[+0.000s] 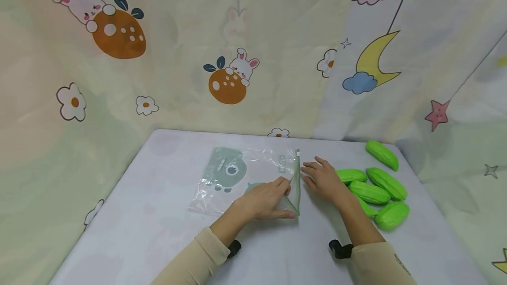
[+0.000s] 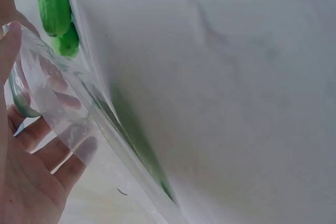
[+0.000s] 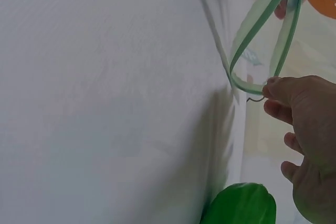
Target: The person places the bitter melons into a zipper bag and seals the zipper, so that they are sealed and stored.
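A clear plastic zip bag (image 1: 261, 157) with a grey-green cartoon print lies flat on the white table, its green-edged mouth facing right. My left hand (image 1: 269, 199) grips the film at the mouth, lifting one side so the green strip (image 3: 262, 19) gapes in the right wrist view. Through the film, the left fingers (image 2: 52, 150) show in the left wrist view. Just right of the mouth is my right hand (image 1: 325, 181), its fingers spread loosely; its fingertips (image 3: 273, 85) overlap the strip's corner in the right wrist view. Bright green, ribbed, cucumber-shaped pieces (image 1: 370, 192) lie beside the right hand.
One more green piece (image 1: 382, 155) sits apart near the table's back right corner. A fabric backdrop (image 1: 277, 78) with cartoon rabbits, flowers and a moon hangs behind the table (image 1: 130, 197). Black wrist mounts (image 1: 339, 250) show under both sleeves.
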Tool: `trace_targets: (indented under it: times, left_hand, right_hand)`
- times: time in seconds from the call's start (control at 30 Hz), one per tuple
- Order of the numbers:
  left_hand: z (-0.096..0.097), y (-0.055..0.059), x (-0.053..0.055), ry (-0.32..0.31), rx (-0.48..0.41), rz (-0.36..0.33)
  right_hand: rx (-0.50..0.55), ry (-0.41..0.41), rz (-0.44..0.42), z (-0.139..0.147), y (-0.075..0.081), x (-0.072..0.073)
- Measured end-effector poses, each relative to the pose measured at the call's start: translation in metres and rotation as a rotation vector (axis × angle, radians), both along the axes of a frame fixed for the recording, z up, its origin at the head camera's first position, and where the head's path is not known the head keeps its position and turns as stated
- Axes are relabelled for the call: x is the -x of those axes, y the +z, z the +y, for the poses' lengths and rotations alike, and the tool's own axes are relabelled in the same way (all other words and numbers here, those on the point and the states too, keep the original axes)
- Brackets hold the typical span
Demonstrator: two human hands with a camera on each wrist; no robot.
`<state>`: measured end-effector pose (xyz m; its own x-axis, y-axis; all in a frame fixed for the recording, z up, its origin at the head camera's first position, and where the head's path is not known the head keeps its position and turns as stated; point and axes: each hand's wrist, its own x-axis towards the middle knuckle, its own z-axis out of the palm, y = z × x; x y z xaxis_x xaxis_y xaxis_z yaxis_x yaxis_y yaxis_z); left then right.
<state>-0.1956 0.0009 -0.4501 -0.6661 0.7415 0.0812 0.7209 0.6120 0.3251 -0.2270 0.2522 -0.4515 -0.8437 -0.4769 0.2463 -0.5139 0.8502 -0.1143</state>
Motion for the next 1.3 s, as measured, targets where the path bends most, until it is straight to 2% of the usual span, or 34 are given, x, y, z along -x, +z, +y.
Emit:
trace_targets:
  times: [0.2, 0.4, 0.57, 0.67, 0.77, 1.03, 1.3]
  left_hand:
    - [-0.002, 0.002, 0.001, 0.002, -0.007, 0.007]
    - [-0.001, 0.002, 0.0, -0.003, -0.011, 0.009]
    - [0.0, 0.002, -0.001, 0.005, -0.01, 0.001]
    - [-0.002, 0.002, -0.001, 0.015, 0.009, -0.005]
    - [-0.005, 0.002, -0.001, 0.014, 0.017, -0.011]
    - [-0.007, 0.002, 0.0, 0.003, 0.03, -0.01]
    - [-0.016, 0.005, -0.001, 0.019, 0.037, -0.056]
  right_hand:
    - [0.004, 0.019, -0.042, -0.008, 0.002, 0.006]
    - [-0.015, 0.023, -0.03, -0.009, -0.002, 0.013]
    - [0.022, 0.052, -0.029, -0.01, -0.006, 0.018]
    - [0.011, 0.059, -0.069, -0.014, -0.007, 0.021]
    - [-0.037, 0.022, -0.128, -0.018, -0.008, 0.024]
    - [-0.1, -0.089, -0.372, -0.027, 0.005, 0.018]
    - [-0.13, -0.124, -0.402, -0.03, 0.01, 0.014]
